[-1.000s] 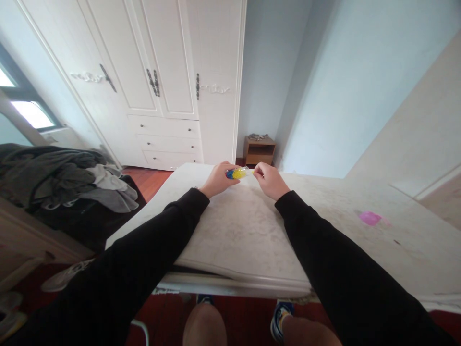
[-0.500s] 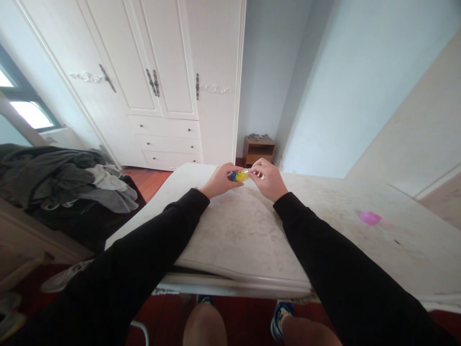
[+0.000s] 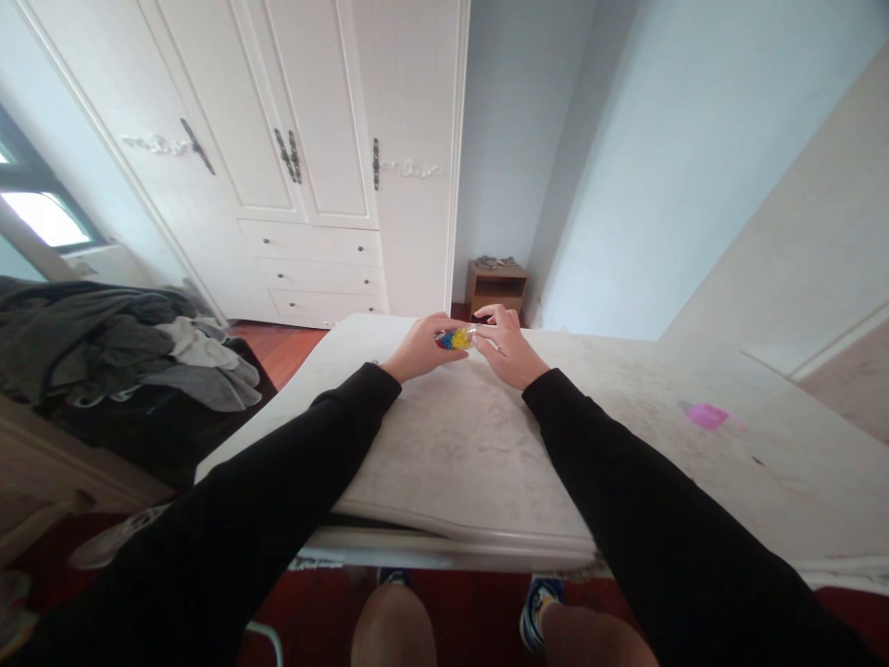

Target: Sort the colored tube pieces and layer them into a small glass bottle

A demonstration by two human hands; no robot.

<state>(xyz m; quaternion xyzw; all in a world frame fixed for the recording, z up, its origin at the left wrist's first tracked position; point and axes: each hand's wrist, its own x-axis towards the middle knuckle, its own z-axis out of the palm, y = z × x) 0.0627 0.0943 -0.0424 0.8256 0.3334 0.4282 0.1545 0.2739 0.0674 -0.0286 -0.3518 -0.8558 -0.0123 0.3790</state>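
A small clear bottle (image 3: 457,339) with red, blue and yellow bits inside lies sideways between my hands, above the pale tabletop (image 3: 458,435). My left hand (image 3: 422,346) is wrapped round its red and blue end. At the yellow end, my right hand (image 3: 506,346) has its thumb and fingers against the clear tip, with the index finger raised. What exactly the right fingertips pinch is too small to make out. The bits look like beads, though they are blurred.
A pink piece (image 3: 708,416) rests on the right of the table, near a small dark mark. Clothes (image 3: 201,357) are heaped at the left. Behind stand a white wardrobe (image 3: 417,241) and a small wooden nightstand (image 3: 497,287).
My right fingers have shifted at the bottle's clear end, and the index finger has lifted and spread. My left hand keeps its hold. The view has turned slightly right.
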